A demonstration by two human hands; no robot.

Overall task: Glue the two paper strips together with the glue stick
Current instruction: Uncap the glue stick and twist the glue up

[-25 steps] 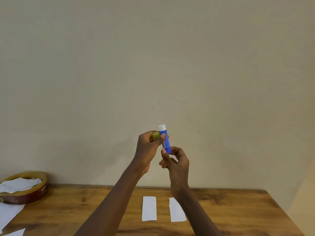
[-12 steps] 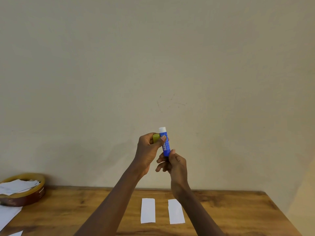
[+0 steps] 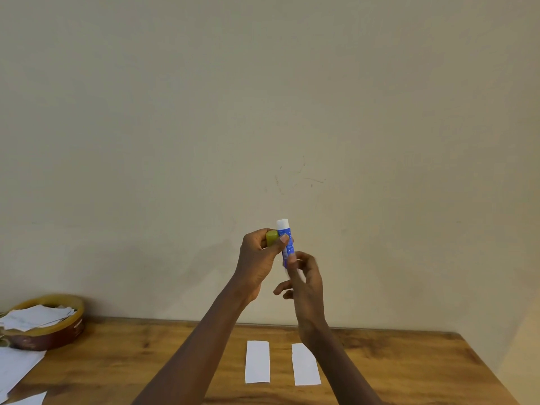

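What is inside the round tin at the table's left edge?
Loose white paper sheets fill the tin and rise above its rim. Whatever lies beneath them, and the tin's bottom, is covered. More paper lies on the table beside it.

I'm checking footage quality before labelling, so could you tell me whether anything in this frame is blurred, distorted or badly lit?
Head view: the right hand is motion-blurred at its fingers, while the left hand, glue stick and cap are fairly sharp. Lighting is soft and even, no glare; faint shadows on the wall. The table edge bows slightly from the wide lens. Both strips read cleanly.
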